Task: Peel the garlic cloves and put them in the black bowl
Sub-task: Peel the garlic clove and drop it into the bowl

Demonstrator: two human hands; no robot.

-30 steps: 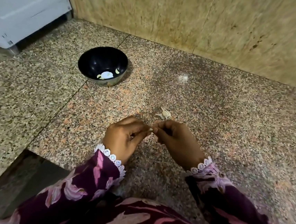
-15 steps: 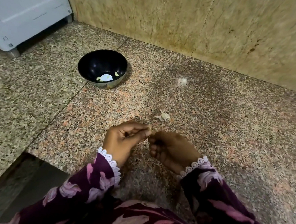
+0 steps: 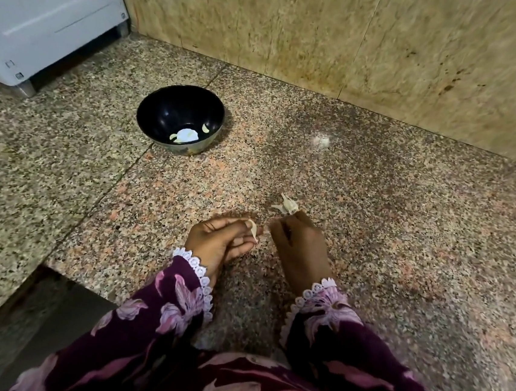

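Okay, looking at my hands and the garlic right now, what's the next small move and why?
Probably carry the pale garlic clove pinched in the left hand to the round black bowl. It looks peeled, and the right hand is over by the papery garlic skins on the granite floor.

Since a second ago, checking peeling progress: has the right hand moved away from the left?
Yes. The right hand has pulled away from the left hand, toward the peel scraps on the floor.

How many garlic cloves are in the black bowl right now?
2 cloves show in the black bowl: one on the right inner wall, one at the bottom left beside a white patch.
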